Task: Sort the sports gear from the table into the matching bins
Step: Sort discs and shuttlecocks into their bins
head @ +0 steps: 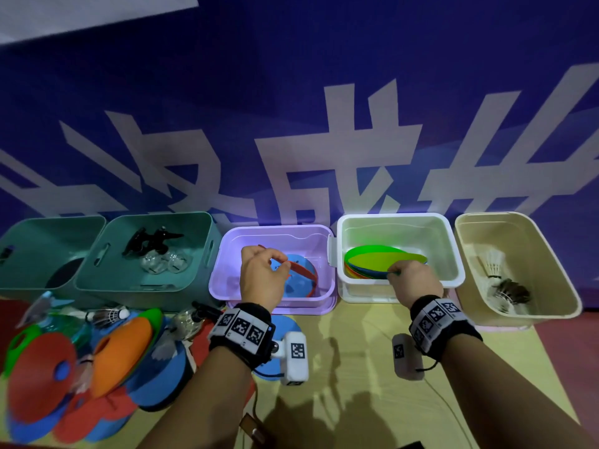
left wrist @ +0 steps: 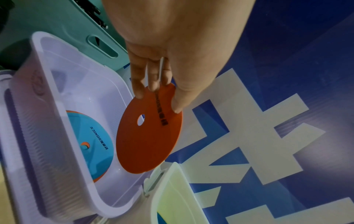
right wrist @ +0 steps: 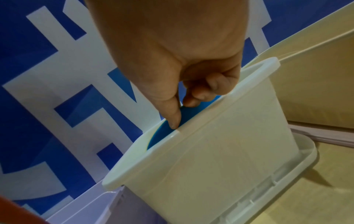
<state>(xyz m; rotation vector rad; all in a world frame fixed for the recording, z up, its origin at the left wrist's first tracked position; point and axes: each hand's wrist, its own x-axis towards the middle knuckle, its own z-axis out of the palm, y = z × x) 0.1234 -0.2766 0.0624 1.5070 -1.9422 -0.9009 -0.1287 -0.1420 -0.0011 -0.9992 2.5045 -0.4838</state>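
Behind, blue banner (head: 291,76); tan table (head: 356,367).

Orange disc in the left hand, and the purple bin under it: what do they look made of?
Orange disc: thin, flat, matte sheet with a punched centre hole and printed text; probably flexible plastic or rubber, though I cannot tell which. The left hand pinches it by the rim.
Purple bin: moulded plastic, semi-glossy and slightly translucent, with a rounded rim and soft highlights on its walls.

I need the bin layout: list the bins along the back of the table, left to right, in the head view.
Dark teal bin → teal bin → lilac bin → white bin → beige bin.
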